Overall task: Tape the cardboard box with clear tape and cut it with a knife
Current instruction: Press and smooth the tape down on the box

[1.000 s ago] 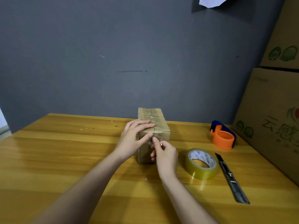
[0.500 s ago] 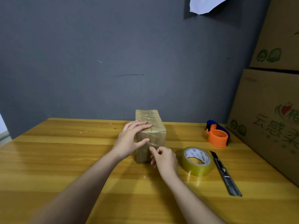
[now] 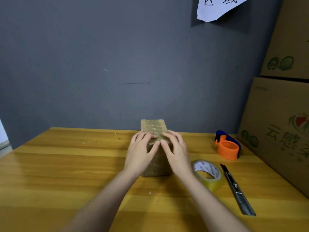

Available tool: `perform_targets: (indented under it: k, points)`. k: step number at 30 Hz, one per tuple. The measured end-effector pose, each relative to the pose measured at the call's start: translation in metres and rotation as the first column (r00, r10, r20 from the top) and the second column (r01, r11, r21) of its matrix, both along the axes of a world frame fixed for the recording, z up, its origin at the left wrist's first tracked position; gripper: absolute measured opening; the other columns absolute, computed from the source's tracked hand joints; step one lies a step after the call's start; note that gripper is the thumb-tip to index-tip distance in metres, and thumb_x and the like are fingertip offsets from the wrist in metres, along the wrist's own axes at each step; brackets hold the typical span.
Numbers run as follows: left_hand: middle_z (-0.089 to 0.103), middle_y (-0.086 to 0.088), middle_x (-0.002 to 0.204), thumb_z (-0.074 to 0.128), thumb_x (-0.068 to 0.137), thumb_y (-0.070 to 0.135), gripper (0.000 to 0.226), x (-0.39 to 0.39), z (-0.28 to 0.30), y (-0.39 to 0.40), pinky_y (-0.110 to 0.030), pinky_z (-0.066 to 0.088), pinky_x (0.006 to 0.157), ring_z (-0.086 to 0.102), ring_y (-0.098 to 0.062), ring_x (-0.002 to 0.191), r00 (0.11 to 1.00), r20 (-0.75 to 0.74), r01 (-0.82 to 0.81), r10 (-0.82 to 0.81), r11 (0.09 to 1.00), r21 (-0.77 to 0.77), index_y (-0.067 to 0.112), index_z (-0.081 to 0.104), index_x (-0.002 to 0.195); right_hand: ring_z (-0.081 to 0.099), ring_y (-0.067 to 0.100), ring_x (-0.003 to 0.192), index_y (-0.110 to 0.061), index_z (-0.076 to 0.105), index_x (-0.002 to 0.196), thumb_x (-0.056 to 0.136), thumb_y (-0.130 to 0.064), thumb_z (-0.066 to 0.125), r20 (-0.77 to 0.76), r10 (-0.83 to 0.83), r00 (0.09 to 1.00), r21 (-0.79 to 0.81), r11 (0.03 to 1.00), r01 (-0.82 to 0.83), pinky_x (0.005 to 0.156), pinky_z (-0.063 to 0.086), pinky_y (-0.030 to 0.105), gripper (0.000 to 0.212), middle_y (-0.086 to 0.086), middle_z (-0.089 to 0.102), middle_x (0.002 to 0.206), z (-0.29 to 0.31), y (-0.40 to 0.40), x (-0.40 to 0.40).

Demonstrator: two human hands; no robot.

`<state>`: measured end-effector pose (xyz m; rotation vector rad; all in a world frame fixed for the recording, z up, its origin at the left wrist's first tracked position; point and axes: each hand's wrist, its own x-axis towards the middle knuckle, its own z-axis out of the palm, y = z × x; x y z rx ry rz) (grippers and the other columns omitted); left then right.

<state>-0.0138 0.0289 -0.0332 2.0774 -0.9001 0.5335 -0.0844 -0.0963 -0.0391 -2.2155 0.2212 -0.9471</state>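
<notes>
A small cardboard box [image 3: 153, 127], covered in glossy tape, stands at the middle of the wooden table [image 3: 66, 173]. My left hand [image 3: 141, 152] and my right hand [image 3: 175, 152] lie side by side on its near top edge and front face, fingers spread and pressing flat, thumbs almost touching. Much of the box's front is hidden behind them. The roll of clear tape [image 3: 207, 174] lies flat just right of my right wrist. A utility knife [image 3: 237, 190] lies beyond the roll, its blade pointing away from me.
An orange and blue tape dispenser [image 3: 228, 145] sits at the back right. Large printed cardboard cartons [image 3: 280, 131] are stacked along the table's right edge. A grey wall [image 3: 117, 64] rises behind the table, with a white paper sheet [image 3: 217, 7] pinned high up.
My right hand has risen from the box's lower front up to its top edge, beside my left hand. My left hand has slid toward the front corner. The view has tilted slightly.
</notes>
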Motion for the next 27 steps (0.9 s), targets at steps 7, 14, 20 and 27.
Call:
perform_targets:
  k: [7,14,20,27]
  points:
    - [0.06,0.01,0.122,0.044,0.085,0.054,0.042,0.006,-0.012,-0.003,-0.029,0.033,0.109,0.041,-0.016,0.128,0.992,0.125,-0.008,0.01,1.0,-0.015,0.028,0.062,0.113,0.042,-0.001,0.124,-0.035,0.057,0.121,0.091,-0.038,0.05,0.089,0.079,0.993,0.113,0.99,-0.089,0.097,0.029,0.011,0.03,-0.016,0.043,0.134,-0.015,-0.003,0.003]
    - [0.056,0.006,0.13,0.055,0.079,0.055,0.054,0.013,-0.019,0.005,-0.026,0.028,0.109,0.039,-0.02,0.13,0.97,0.242,-0.005,-0.015,0.997,0.079,0.027,0.055,0.125,0.033,-0.004,0.131,-0.037,0.044,0.133,0.091,-0.037,0.053,-0.006,0.163,0.987,-0.069,0.984,-0.163,0.1,0.029,0.013,0.043,-0.02,0.032,0.146,-0.018,-0.017,-0.004]
    - [0.05,0.002,0.136,0.067,0.067,0.057,0.075,0.017,-0.02,0.009,-0.039,0.036,0.109,0.035,-0.022,0.133,0.962,0.266,0.011,-0.058,0.985,0.174,0.026,0.046,0.132,0.037,0.006,0.133,-0.04,0.025,0.14,0.086,-0.038,0.06,-0.15,0.12,0.981,-0.264,0.952,-0.157,0.095,0.047,0.035,0.064,-0.026,0.013,0.153,-0.013,-0.022,-0.015]
    - [0.046,0.011,0.139,0.051,0.078,0.056,0.057,0.013,-0.011,0.015,-0.03,0.023,0.113,0.026,-0.009,0.137,0.983,0.073,0.16,-0.166,0.984,0.079,0.031,0.05,0.129,0.033,-0.003,0.13,-0.036,0.037,0.133,0.085,-0.044,0.056,-0.067,0.17,0.983,-0.066,0.982,-0.174,0.103,0.039,0.033,0.053,-0.02,0.025,0.148,-0.012,-0.015,-0.01]
